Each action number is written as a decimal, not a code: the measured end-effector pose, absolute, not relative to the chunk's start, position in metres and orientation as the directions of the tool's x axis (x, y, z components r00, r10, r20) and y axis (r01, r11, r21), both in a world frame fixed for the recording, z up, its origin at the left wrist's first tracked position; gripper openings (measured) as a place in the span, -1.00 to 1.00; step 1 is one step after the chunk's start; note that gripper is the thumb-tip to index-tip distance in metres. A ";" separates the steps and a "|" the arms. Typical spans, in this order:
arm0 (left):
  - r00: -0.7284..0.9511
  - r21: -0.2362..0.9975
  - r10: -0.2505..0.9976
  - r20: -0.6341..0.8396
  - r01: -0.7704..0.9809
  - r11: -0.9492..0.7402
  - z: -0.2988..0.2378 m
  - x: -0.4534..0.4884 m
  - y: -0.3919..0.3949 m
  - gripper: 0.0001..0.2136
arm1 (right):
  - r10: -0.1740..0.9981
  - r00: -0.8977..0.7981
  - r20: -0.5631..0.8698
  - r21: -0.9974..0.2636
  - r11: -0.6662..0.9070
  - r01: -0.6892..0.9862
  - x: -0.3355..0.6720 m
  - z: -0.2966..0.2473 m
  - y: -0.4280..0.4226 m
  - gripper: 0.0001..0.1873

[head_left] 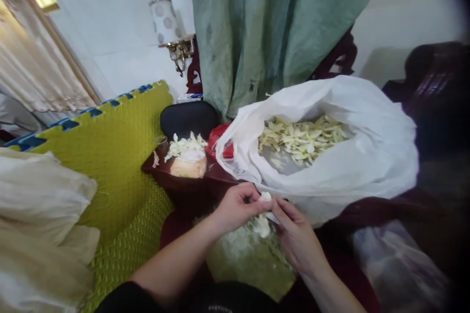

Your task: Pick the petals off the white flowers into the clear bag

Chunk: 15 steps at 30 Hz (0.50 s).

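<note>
the left hand (235,208) and the right hand (295,234) meet in front of the body, both pinching one pale fleshy piece (263,225). the left fingers (246,201) curl inward and close on its upper end, with the thumb side turned toward the right hand. the right fingers (284,212) are bent and only partly closed, pressing on the piece from the other side. it is hard to tell exactly how each fingertip sits, because the piece and the fingers overlap. both forearms come up from the lower edge of the view and angle in toward each other, wrists bent slightly.

directly beneath the hands lies a heap of white shreds (235,242) in a green basin (257,274). just beyond the hands, a white plastic bag (370,156) stands open, holding pale yellow strips (303,139). to its left, a dark red wooden stool (161,168) carries a small pile of white pieces (185,146) and a pale lump (189,167). a red plastic bag (219,139) sits between the stool and the white bag. a yellow-green foam mat (113,156) spreads along the left.
</note>
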State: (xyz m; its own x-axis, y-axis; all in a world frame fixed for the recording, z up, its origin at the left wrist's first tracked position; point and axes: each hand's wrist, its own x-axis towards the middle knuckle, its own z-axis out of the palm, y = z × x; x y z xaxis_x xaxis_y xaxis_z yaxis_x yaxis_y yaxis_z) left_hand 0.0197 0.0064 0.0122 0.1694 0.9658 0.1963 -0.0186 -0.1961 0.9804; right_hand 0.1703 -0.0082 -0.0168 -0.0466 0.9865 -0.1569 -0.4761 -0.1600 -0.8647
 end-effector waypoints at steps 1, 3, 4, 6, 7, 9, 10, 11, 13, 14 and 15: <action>0.162 0.983 0.970 0.181 -0.031 -0.179 0.010 0.021 0.007 -0.50 | 0.984 -0.064 -0.164 -0.851 -0.174 -0.496 0.170 -0.017 -0.009 -0.60; 0.149 0.989 0.978 0.145 -0.046 -0.139 0.006 0.023 0.010 -0.45 | 0.980 -0.090 -0.178 -0.826 -0.198 -0.527 0.171 -0.018 -0.010 -0.63; 0.142 0.991 0.982 0.127 -0.047 -0.122 0.003 0.025 0.011 -0.43 | 0.978 -0.094 -0.184 -0.818 -0.206 -0.537 0.171 -0.020 -0.010 -0.64; 0.128 0.994 0.986 0.109 -0.038 -0.105 -0.001 0.027 0.012 -0.40 | 0.976 -0.085 -0.199 -0.812 -0.212 -0.544 0.171 -0.021 -0.010 -0.64; 0.123 0.994 0.986 0.111 -0.029 -0.108 -0.002 0.027 0.012 -0.40 | 0.976 -0.079 -0.201 -0.812 -0.211 -0.544 0.170 -0.022 -0.009 -0.63; 0.109 0.991 0.985 0.131 -0.015 -0.130 -0.001 0.028 0.011 -0.39 | 0.980 -0.077 -0.185 -0.817 -0.197 -0.542 0.168 -0.021 -0.009 -0.63; 0.105 0.990 0.985 0.139 -0.014 -0.138 0.000 0.028 0.009 -0.40 | 0.983 -0.078 -0.166 -0.823 -0.182 -0.538 0.167 -0.020 -0.008 -0.65; 0.104 0.990 0.985 0.141 -0.017 -0.140 0.002 0.028 0.007 -0.41 | 0.987 -0.076 -0.145 -0.831 -0.163 -0.533 0.166 -0.019 -0.008 -0.67; 0.099 0.990 0.985 0.143 -0.032 -0.140 0.007 0.026 0.005 -0.44 | 0.993 -0.062 -0.104 -0.848 -0.121 -0.516 0.164 -0.016 -0.006 -0.67; 0.089 0.988 0.984 0.152 -0.039 -0.149 0.010 0.024 0.004 -0.47 | 0.995 -0.050 -0.090 -0.855 -0.103 -0.508 0.163 -0.014 -0.005 -0.67; 0.066 0.985 0.984 0.168 -0.047 -0.165 0.012 0.021 0.003 -0.49 | 0.996 -0.039 -0.077 -0.858 -0.086 -0.506 0.164 -0.012 -0.003 -0.66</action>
